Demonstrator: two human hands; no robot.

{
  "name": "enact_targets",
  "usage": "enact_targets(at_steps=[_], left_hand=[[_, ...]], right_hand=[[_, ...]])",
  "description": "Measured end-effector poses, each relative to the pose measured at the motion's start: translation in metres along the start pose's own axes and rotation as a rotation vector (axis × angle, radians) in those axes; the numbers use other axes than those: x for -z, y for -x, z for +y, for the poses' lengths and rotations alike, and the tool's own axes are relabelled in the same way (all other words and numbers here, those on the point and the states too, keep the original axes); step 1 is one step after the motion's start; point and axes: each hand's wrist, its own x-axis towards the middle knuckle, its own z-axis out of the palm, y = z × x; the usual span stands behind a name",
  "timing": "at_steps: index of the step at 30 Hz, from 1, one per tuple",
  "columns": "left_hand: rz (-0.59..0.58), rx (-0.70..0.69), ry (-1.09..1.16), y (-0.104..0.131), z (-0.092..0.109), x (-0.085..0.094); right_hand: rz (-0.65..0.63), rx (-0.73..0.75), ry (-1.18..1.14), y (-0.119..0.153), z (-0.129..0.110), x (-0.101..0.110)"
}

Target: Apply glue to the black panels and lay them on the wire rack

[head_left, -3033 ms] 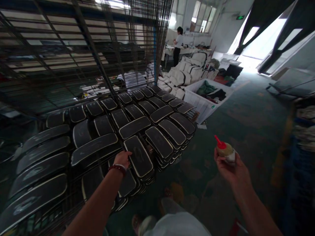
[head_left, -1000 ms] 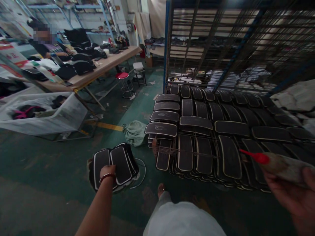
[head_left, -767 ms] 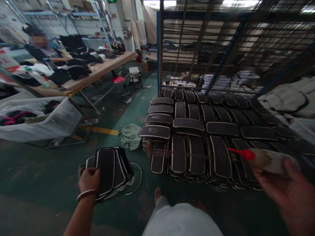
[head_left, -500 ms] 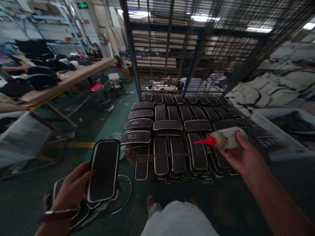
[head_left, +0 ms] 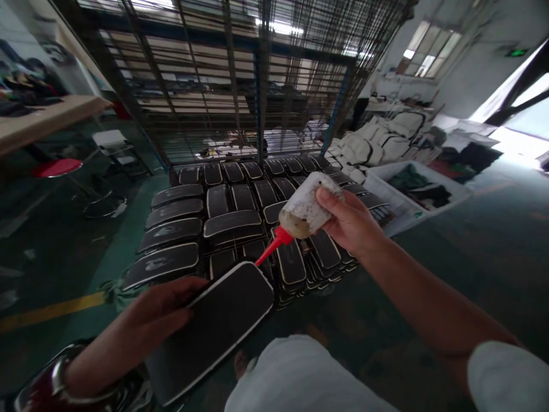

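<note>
White-edged black panel [head_left: 223,320] and squeeze bottle [head_left: 309,201], both held.
Near left, the left hand [head_left: 143,323] grips the panel's side; the right hand [head_left: 349,220] clasps the bottle, its red nozzle [head_left: 274,243] at the panel's far edge. Beyond lie stacked panels [head_left: 233,224]; farther right, a white bin [head_left: 397,220].

Listed were two hands [head_left: 143,329] [head_left: 349,220], one bottle [head_left: 302,212], one hand-held panel [head_left: 223,320], four crosswise panels [head_left: 169,233] in the leftmost column, one red stool [head_left: 57,167], one white chair [head_left: 108,139] and one green sign [head_left: 517,52].
</note>
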Motion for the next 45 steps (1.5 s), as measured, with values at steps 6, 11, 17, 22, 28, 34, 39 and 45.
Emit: enact_targets(at_steps=[6, 11, 17, 22, 28, 34, 39, 45], left_hand=[[-0.096, -0.120, -0.060, 0.000, 0.012, -0.011], [-0.125, -0.131, -0.075, 0.002, 0.028, -0.020], [-0.141, -0.122, -0.060, -0.004, 0.019, -0.009], [-0.125, -0.115, -0.034, -0.004, 0.016, -0.004], [-0.122, -0.098, -0.055, -0.006, 0.008, 0.008], [0.032, -0.022, 0.046, -0.002, 0.010, 0.002], [0.097, 0.064, 0.198, 0.006, 0.018, -0.016], [0.136, 0.079, 0.266, 0.007, 0.018, -0.021]], right_hand=[[0.007, -0.028, 0.058, 0.001, -0.003, 0.008], [0.009, -0.005, 0.065, 0.000, -0.003, 0.011], [0.008, 0.022, 0.021, 0.002, -0.003, 0.013], [-0.046, 0.054, 0.041, 0.011, -0.003, 0.016], [-0.071, 0.064, 0.019, 0.021, -0.002, 0.020], [0.027, 0.020, -0.023, 0.028, 0.007, 0.019], [0.242, 0.057, -0.067, 0.025, 0.023, 0.015], [0.345, 0.076, -0.080, 0.019, 0.036, 0.008]])
